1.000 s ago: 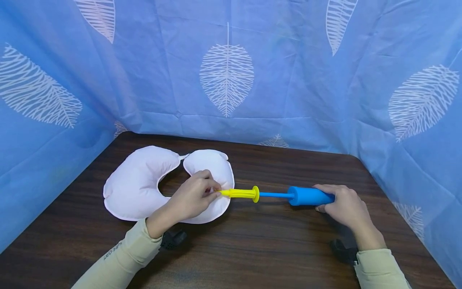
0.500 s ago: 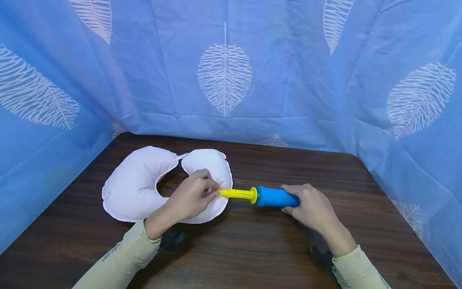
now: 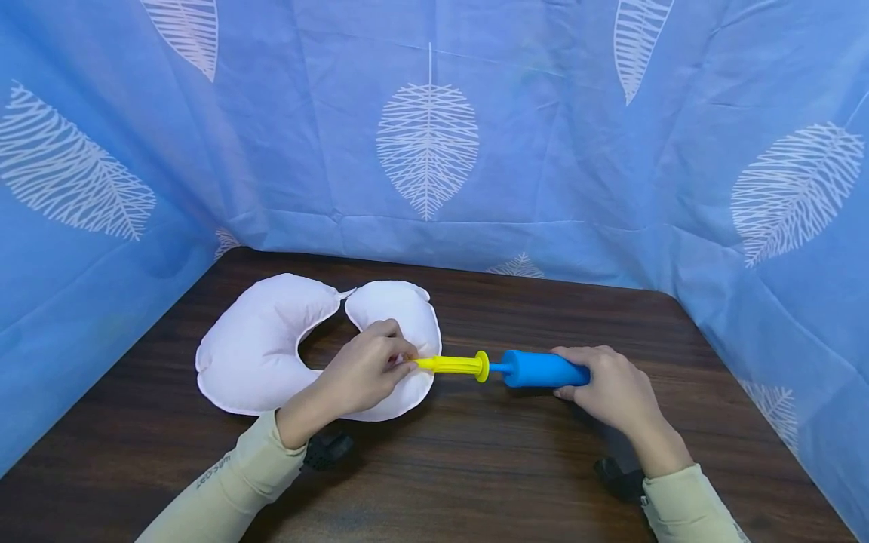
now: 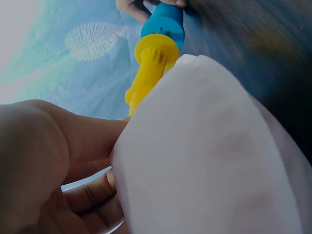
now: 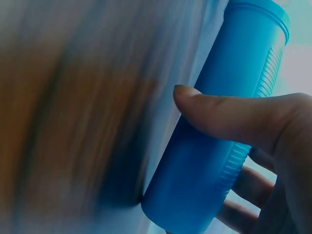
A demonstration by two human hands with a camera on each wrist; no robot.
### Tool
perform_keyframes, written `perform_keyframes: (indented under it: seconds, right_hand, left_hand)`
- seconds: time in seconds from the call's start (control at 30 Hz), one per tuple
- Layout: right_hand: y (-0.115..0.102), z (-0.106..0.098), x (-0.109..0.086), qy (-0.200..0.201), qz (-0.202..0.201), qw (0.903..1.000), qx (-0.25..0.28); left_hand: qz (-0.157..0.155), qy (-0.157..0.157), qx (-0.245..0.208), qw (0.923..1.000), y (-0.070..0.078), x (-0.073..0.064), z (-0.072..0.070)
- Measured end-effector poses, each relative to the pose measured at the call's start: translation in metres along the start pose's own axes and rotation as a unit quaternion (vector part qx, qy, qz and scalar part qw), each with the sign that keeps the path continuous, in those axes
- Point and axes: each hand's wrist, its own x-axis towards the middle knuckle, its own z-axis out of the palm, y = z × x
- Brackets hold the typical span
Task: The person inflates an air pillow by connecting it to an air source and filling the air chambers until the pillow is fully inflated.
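A pale, puffed-up U-shaped neck pillow [image 3: 251, 347] lies at the left of the table. From its near right lobe a hand air pump points rightward, with a yellow flanged nozzle end [image 3: 451, 365], a short stretch of blue rod [image 3: 498, 367] and a thick blue barrel [image 3: 536, 369]. My left hand [image 3: 366, 362] pinches the nozzle's tip where it meets the pillow; the pillow's fabric hides some fingertips in the left wrist view. My right hand [image 3: 614, 388] grips the barrel's far end, its thumb [image 5: 209, 109] across the blue surface in the right wrist view.
Everything rests on a dark wood-grain table [image 3: 475, 467] with rounded back corners. Blue curtain [image 3: 557, 151] with white leaf prints encloses the back and both sides. A small black device [image 3: 329, 450] is strapped at each wrist.
The right hand pushed the blue barrel left until it met the yellow flange, then drew it partly back right, baring some rod. Left hand and pillow have stayed in place.
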Motion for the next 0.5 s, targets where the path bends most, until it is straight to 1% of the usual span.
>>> perform_keyframes:
  seconds: [0.17,0.3,0.4,0.5]
  right_hand:
    - [0.034,-0.01,-0.002,-0.019,0.054,0.9983,0.01]
    - [0.053,-0.014,-0.005,-0.017,0.077,0.9969,0.008]
    - [0.056,-0.014,-0.005,-0.009,0.08,0.9967,0.007]
    - [0.047,-0.011,-0.003,0.005,0.069,0.9976,0.011]
  left_hand:
    - [-0.009,-0.011,-0.004,0.9999,0.0,0.001,0.001]
    - [-0.008,-0.011,-0.004,0.9999,0.001,0.001,0.001]
    - [0.0,-0.007,-0.004,1.0,0.0,0.001,0.001]
    - [0.002,-0.001,-0.005,1.0,-0.001,0.0,0.0]
